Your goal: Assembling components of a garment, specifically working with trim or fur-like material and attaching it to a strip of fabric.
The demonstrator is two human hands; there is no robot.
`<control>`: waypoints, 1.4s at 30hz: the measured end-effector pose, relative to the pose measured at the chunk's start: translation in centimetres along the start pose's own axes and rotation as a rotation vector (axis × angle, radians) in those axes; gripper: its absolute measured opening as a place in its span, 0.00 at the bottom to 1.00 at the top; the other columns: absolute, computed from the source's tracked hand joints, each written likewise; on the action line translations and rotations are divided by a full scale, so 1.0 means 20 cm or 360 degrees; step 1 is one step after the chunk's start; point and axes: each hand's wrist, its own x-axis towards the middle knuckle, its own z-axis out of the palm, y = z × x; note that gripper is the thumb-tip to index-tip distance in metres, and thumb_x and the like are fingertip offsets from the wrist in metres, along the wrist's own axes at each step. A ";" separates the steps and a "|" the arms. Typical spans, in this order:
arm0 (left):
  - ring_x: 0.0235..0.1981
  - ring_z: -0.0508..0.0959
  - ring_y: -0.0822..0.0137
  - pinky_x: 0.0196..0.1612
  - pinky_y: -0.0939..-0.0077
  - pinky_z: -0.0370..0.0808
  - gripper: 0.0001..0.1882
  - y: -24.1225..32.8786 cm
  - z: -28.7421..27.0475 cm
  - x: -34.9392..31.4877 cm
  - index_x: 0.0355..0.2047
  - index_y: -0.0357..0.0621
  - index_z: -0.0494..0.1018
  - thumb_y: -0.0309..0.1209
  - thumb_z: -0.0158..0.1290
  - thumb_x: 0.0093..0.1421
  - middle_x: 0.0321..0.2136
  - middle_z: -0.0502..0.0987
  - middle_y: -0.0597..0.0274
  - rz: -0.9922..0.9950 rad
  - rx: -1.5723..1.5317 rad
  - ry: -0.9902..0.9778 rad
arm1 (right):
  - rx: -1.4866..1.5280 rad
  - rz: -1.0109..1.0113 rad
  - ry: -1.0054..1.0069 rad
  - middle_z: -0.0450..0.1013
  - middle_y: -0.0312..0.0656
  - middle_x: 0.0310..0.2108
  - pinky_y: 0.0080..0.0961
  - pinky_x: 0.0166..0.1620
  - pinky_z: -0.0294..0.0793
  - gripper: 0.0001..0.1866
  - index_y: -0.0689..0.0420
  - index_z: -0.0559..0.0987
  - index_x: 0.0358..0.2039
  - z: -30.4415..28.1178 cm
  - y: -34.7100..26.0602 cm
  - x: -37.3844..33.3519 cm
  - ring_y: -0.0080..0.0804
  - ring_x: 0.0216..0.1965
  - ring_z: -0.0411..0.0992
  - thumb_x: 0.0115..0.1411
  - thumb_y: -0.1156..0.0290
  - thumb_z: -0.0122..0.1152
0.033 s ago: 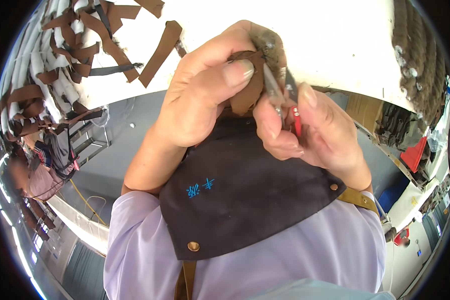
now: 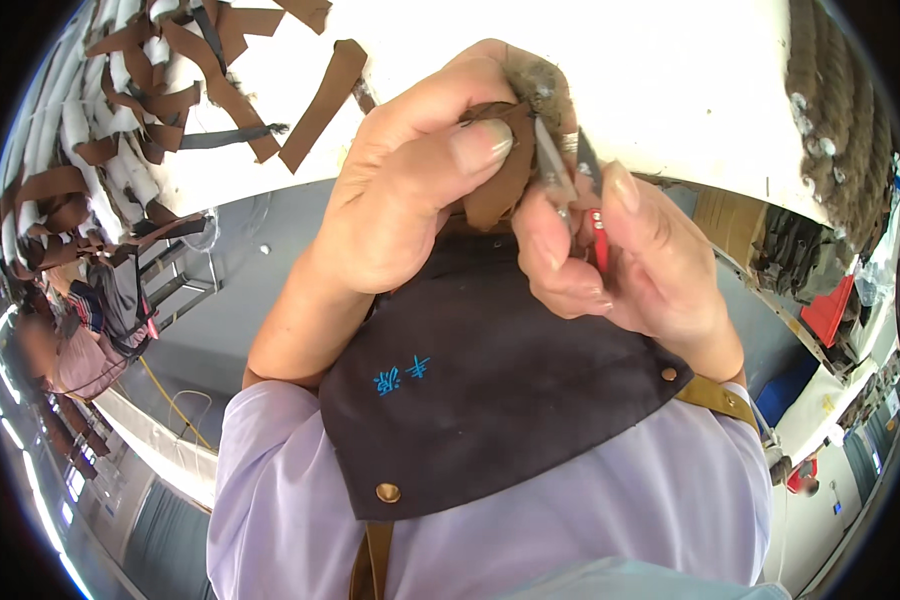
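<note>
My left hand [image 2: 410, 170] pinches a folded brown fabric piece [image 2: 502, 190] between thumb and fingers, just above my apron. Grey-brown fur [image 2: 538, 82] shows at its upper edge, under my curled fingertips. In my right hand [image 2: 650, 250] is a pair of thread snips [image 2: 598, 235] with red on the handle, its blades pointing up and spread apart. One blade lies right beside the fabric's right edge; whether it touches cannot be made out. My fingers cover most of the snips' handle.
Brown and dark strips [image 2: 220, 90] lie scattered on the white table [image 2: 690, 80] at the far left, over rolled white-backed material [image 2: 75, 130]. A stack of brown fur [image 2: 838, 120] stands at the far right. Another person [image 2: 80, 350] sits at left.
My right hand and the snips have shifted slightly to the right, and the blades sit a little differently. My left hand and the fabric have barely moved.
</note>
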 end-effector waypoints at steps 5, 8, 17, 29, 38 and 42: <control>0.36 0.67 0.67 0.38 0.77 0.65 0.26 0.01 0.00 -0.02 0.33 0.29 0.66 0.48 0.42 0.55 0.36 0.66 0.52 0.0005 0.0133 0.0011 | 0.0014 0.0038 0.0031 0.57 0.33 0.16 0.15 0.20 0.53 0.26 0.59 0.66 0.28 0.01 -0.01 0.00 0.18 0.16 0.52 0.63 0.46 0.35; 0.36 0.67 0.66 0.38 0.76 0.65 0.26 0.02 0.00 -0.02 0.33 0.29 0.66 0.47 0.42 0.56 0.36 0.66 0.51 0.0011 0.0079 0.0008 | 0.0001 0.0044 0.0030 0.56 0.33 0.16 0.14 0.20 0.52 0.25 0.59 0.66 0.28 0.02 -0.01 -0.01 0.18 0.16 0.52 0.64 0.47 0.35; 0.38 0.66 0.66 0.42 0.74 0.64 0.16 -0.03 0.03 -0.04 0.34 0.31 0.66 0.36 0.41 0.57 0.39 0.65 0.47 0.0254 0.0088 0.0065 | -0.0142 0.0019 0.0125 0.55 0.30 0.16 0.13 0.20 0.49 0.23 0.59 0.67 0.27 0.01 -0.02 0.00 0.16 0.17 0.50 0.64 0.50 0.38; 0.40 0.66 0.62 0.45 0.71 0.64 0.19 -0.01 -0.01 -0.06 0.27 0.29 0.67 0.39 0.43 0.56 0.42 0.63 0.43 0.0062 0.0223 -0.0054 | -0.0002 0.0020 0.0048 0.56 0.29 0.17 0.13 0.20 0.48 0.19 0.58 0.67 0.26 -0.06 0.02 0.05 0.15 0.18 0.48 0.64 0.55 0.43; 0.52 0.59 0.50 0.55 0.59 0.58 0.19 -0.02 -0.01 -0.01 0.24 0.30 0.67 0.39 0.44 0.54 0.49 0.57 0.41 0.0189 0.0080 -0.0015 | -0.1541 -0.0576 0.0484 0.64 0.37 0.32 0.13 0.29 0.58 0.19 0.56 0.63 0.32 -0.09 -0.03 0.09 0.18 0.27 0.59 0.49 0.66 0.65; 0.52 0.60 0.54 0.54 0.63 0.59 0.21 -0.03 -0.05 -0.01 0.31 0.28 0.68 0.41 0.42 0.54 0.50 0.57 0.47 0.0048 0.0121 -0.0182 | -0.0900 -0.0724 0.0186 0.66 0.36 0.30 0.15 0.32 0.63 0.18 0.55 0.62 0.30 -0.14 0.01 0.13 0.21 0.30 0.64 0.48 0.74 0.65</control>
